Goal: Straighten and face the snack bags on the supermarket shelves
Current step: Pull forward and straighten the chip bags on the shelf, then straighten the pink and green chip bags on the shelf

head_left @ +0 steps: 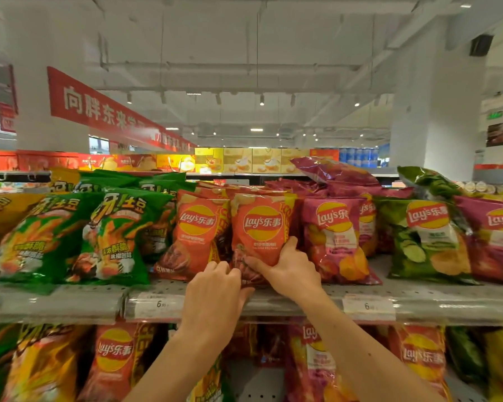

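An orange-red Lay's bag (260, 227) stands upright at the front of the top shelf (302, 303), facing me. My left hand (215, 294) pinches its lower left corner. My right hand (288, 268) grips its lower right side, thumb across the front. A second orange-red Lay's bag (195, 236) leans just to its left. Purple Lay's bags (334, 239) stand to the right, then a green cucumber Lay's bag (424, 242). Green fries bags (114, 239) fill the left of the shelf.
Price tags (368, 307) run along the shelf's front rail. A lower shelf holds more Lay's bags (114, 361). A loose purple bag (331, 171) lies on top of the back row. Boxed goods (253, 161) line a far shelf; a white pillar (436, 111) stands at right.
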Demonstrator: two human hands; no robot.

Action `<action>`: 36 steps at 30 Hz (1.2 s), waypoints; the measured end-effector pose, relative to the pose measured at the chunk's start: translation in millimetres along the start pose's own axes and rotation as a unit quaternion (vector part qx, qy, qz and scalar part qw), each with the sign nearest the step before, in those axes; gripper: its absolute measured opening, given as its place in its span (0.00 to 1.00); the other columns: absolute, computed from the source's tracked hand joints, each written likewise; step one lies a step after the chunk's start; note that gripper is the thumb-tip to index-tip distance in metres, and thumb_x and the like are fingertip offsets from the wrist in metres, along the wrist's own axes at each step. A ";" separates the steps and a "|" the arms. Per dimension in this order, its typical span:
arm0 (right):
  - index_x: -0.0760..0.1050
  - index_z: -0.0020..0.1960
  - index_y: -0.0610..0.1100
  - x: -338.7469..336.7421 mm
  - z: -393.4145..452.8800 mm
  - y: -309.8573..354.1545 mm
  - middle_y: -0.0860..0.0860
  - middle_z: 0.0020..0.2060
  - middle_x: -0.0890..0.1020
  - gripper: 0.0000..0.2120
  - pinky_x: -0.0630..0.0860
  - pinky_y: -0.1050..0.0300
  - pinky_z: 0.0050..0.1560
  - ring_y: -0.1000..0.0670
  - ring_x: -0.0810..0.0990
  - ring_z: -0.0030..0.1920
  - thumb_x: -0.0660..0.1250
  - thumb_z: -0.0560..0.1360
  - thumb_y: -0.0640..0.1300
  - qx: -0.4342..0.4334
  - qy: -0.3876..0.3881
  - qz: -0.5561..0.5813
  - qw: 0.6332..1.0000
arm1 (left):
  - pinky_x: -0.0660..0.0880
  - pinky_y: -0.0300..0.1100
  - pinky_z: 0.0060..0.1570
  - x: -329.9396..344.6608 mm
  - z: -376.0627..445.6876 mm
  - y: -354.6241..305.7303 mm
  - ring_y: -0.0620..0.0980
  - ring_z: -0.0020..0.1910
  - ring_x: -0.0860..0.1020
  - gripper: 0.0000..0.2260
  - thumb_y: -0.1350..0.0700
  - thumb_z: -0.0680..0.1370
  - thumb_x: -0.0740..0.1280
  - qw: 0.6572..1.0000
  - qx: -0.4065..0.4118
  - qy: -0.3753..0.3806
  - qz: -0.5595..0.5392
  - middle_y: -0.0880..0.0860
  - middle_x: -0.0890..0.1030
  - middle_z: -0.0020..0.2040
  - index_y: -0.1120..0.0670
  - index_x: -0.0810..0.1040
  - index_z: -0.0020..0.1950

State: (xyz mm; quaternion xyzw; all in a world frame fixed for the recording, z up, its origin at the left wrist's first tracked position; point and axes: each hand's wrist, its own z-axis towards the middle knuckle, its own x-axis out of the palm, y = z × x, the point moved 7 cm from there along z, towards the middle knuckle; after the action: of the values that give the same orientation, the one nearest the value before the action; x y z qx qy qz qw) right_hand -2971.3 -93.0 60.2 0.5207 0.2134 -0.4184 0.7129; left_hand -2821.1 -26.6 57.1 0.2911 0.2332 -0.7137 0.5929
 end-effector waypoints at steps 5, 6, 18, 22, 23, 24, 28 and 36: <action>0.54 0.80 0.44 -19.4 -11.3 -7.7 0.46 0.71 0.73 0.54 0.74 0.42 0.67 0.42 0.73 0.70 0.64 0.68 0.78 -0.050 -0.026 0.047 0.997 | 0.75 0.39 0.46 -0.8 0.9 -2.5 0.45 0.48 0.75 0.17 0.34 0.76 0.65 1.000 -0.025 -0.006 0.006 0.44 0.77 0.44 0.46 0.80 0.48; 0.55 0.81 0.45 -27.9 -15.3 -12.2 0.47 0.71 0.74 0.52 0.74 0.43 0.67 0.45 0.74 0.70 0.64 0.69 0.76 -0.070 -0.046 0.068 0.994 | 0.76 0.40 0.45 -2.9 1.6 -8.1 0.45 0.47 0.76 0.17 0.34 0.75 0.66 0.999 -0.029 -0.014 0.006 0.45 0.78 0.43 0.47 0.80 0.47; 0.79 0.55 0.52 -185.3 -30.9 -195.2 0.61 0.41 0.82 0.12 0.76 0.69 0.40 0.64 0.81 0.43 0.68 0.78 0.58 -0.088 -0.215 0.169 0.958 | 0.78 0.45 0.43 11.4 37.0 -207.0 0.43 0.41 0.77 0.08 0.46 0.77 0.70 0.946 0.001 -0.061 -0.319 0.43 0.78 0.41 0.49 0.79 0.43; 0.78 0.58 0.49 -249.9 -20.2 -283.8 0.55 0.48 0.82 0.13 0.79 0.56 0.51 0.53 0.81 0.50 0.69 0.78 0.56 -0.050 -0.270 0.119 0.954 | 0.76 0.41 0.54 39.2 63.3 -278.7 0.47 0.55 0.78 0.17 0.44 0.76 0.71 0.923 -0.047 -0.038 -0.380 0.46 0.79 0.55 0.51 0.77 0.61; 0.77 0.61 0.47 -265.0 -16.3 -304.8 0.52 0.51 0.81 0.16 0.78 0.53 0.55 0.49 0.79 0.54 0.69 0.78 0.55 -0.035 -0.290 0.092 0.952 | 0.75 0.42 0.58 48.5 70.2 -291.4 0.48 0.60 0.76 0.24 0.42 0.75 0.71 0.924 -0.064 -0.022 -0.376 0.48 0.77 0.60 0.52 0.74 0.67; 0.76 0.64 0.45 -278.6 -11.3 -324.1 0.48 0.55 0.80 0.20 0.75 0.50 0.60 0.46 0.76 0.59 0.69 0.78 0.56 -0.014 -0.304 0.062 0.951 | 0.74 0.45 0.61 58.2 77.4 -301.1 0.50 0.64 0.74 0.31 0.39 0.74 0.71 0.924 -0.085 0.002 -0.373 0.50 0.75 0.64 0.53 0.69 0.72; 0.61 0.77 0.41 -299.0 15.4 -378.8 0.41 0.72 0.70 0.42 0.66 0.41 0.73 0.40 0.63 0.74 0.67 0.74 0.67 0.071 -0.219 -0.003 0.973 | 0.70 0.53 0.67 91.8 103.1 -322.2 0.56 0.72 0.67 0.57 0.25 0.61 0.70 0.904 -0.160 0.128 -0.376 0.56 0.65 0.75 0.53 0.51 0.80; 0.65 0.74 0.45 -279.7 69.4 -400.9 0.48 0.66 0.78 0.58 0.78 0.46 0.62 0.44 0.78 0.63 0.71 0.56 0.79 0.101 0.003 0.105 0.989 | 0.75 0.51 0.65 130.8 129.3 -337.8 0.50 0.62 0.78 0.56 0.28 0.52 0.79 0.826 -0.182 0.234 -0.479 0.49 0.80 0.64 0.50 0.67 0.74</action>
State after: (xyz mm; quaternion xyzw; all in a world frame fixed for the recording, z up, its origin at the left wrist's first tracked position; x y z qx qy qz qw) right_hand -3465.0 -95.3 66.5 0.6110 0.1159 -0.3591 0.6959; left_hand -3187.4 -143.7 55.7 0.1879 0.6011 -0.7629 0.1461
